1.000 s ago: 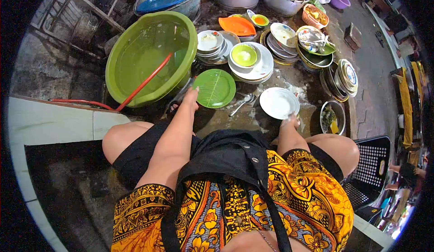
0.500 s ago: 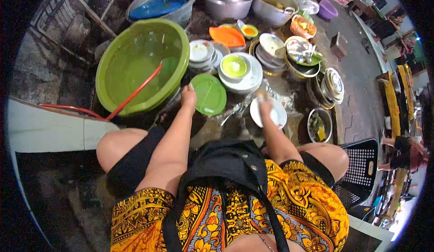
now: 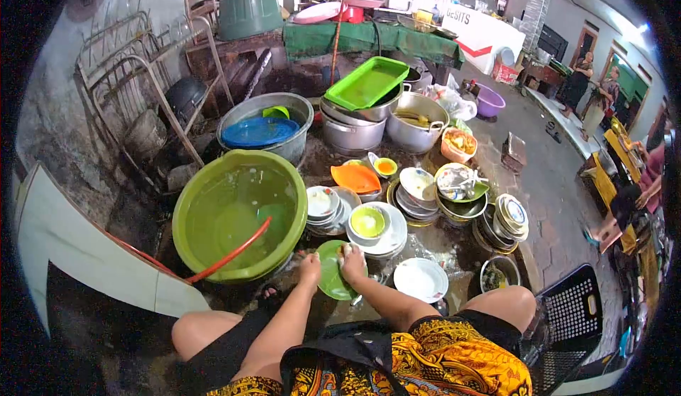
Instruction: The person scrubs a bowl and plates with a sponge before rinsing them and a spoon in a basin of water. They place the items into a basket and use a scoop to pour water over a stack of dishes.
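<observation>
Between my knees and the dishes, a green plate is tilted up. My left hand is closed on its left edge. My right hand presses on the plate's right side with curled fingers and whitish suds on the fingertips; whatever lies under them is hidden. Just right of it, a white plate lies on the ground. Beyond the green plate, a small yellow-green bowl sits on a stack of white plates.
A large green basin of water with a red hose stands at the left. Farther back are stacked plates, metal pots and a grey tub. A black crate is at my right. People stand at far right.
My right hand has moved left from the white plate to the green plate, leaving the white one on the ground. The view has tilted up, showing more background.
</observation>
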Available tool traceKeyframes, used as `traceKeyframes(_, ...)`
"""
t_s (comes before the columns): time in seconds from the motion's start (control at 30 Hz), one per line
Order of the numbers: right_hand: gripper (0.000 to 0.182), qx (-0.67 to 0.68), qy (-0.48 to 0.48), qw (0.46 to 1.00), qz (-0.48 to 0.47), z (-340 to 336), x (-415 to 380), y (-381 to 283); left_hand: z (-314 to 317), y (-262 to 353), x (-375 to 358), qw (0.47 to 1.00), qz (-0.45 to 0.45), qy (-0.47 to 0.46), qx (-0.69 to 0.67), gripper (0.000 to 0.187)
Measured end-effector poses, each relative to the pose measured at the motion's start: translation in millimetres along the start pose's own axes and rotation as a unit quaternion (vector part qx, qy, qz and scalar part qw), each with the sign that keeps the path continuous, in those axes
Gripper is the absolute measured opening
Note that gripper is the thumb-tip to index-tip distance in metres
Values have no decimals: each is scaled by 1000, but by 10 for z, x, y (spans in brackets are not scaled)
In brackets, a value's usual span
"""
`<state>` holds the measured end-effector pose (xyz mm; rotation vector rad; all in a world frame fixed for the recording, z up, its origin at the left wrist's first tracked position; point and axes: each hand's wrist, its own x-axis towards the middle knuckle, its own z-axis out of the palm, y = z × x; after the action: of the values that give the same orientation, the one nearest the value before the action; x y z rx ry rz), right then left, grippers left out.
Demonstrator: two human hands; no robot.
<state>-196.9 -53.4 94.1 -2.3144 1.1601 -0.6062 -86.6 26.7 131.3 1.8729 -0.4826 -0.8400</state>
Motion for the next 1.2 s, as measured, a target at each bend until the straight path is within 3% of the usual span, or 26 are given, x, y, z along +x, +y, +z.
traceKeyframes(0.03,37,-18,26,999,29,-5,-18,-146,-13,49,-56,1000,3,-1,-1,33)
traceKeyframes(0.07,37,25,-39,998,37,-15,-11,-293,-25,86,-108,999,-28,4,-20,33)
traceKeyframes(0.13,32,34,-78,993,-77,-95,-119,-578,-13,-35,-56,997,-57,10,-43,34)
traceKeyframes(0.17,32,32,-77,993,-79,-68,-165,-558,-13,-287,84,986,-72,10,-147,35)
traceKeyframes(0.2,30,82,-117,989,-36,-69,-228,-547,-55,-340,145,965,-86,9,-248,37)
traceKeyframes(0.23,29,131,-156,979,9,-77,-268,-518,-78,-393,213,976,-103,17,-190,38)
traceKeyframes(0.27,29,129,-155,979,7,-137,-254,-435,-83,-441,277,976,-101,16,-192,38)
traceKeyframes(0.33,29,-74,-150,985,-51,-517,-210,-336,-98,-407,278,979,-140,26,-148,39)
traceKeyframes(0.37,30,-95,-147,985,2,-600,-111,-229,-98,-342,234,979,-141,23,-147,39)
traceKeyframes(0.4,31,-117,-144,981,55,-627,14,-125,-88,-230,144,987,-88,0,-134,40)
traceKeyframes(0.43,32,-103,-80,990,57,-595,105,-102,-77,-103,57,992,-35,-24,-120,42)
traceKeyframes(0.47,33,-89,-18,994,63,-529,161,-92,-67,27,-17,992,-40,-28,-118,42)
traceKeyframes(0.53,34,-125,9,984,-130,-292,206,-111,-66,261,-179,991,-62,-51,-112,47)
traceKeyframes(0.57,35,-48,45,985,-161,-166,187,-244,-78,326,-257,988,-59,-55,-131,55)
traceKeyframes(0.6,36,30,79,979,-186,-67,143,-380,87,123,-73,993,-47,84,-73,61)
traceKeyframes(0.67,34,40,-44,993,-104,-98,-113,-659,-50,64,-16,968,-59,-19,-242,63)
traceKeyframes(0.73,30,-48,-211,970,-111,-554,-205,-893,-71,-32,127,952,-105,17,-289,51)
traceKeyframes(0.8,25,35,-244,958,-147,-781,-224,-716,-145,59,81,958,-97,2,-271,39)
traceKeyframes(0.87,28,-47,-191,974,-110,-769,-30,-192,-92,195,36,955,-104,-27,-276,38)
traceKeyframes(0.9,29,-93,-84,990,-67,-678,62,115,-9,185,21,954,-108,-31,-276,38)
traceKeyframes(0.93,31,-138,25,990,-23,-709,107,217,79,179,6,969,-58,-78,-226,38)
traceKeyframes(0.97,31,-142,27,989,-18,-714,134,290,165,190,-2,977,-5,-124,-174,39)
traceKeyframes(1.03,31,-119,80,989,-40,-855,168,33,339,227,-36,970,-38,-137,-198,40)
traceKeyframes(1.1,36,-111,-110,988,-19,-899,26,-270,446,260,-48,961,-69,-148,-222,41)
traceKeyframes(1.13,34,-11,-15,990,-141,-732,-15,-324,461,257,-45,955,-71,-140,-251,41)
traceKeyframes(1.2,30,-100,-146,976,-127,-913,-219,-419,475,242,-16,940,-79,-123,-307,41)
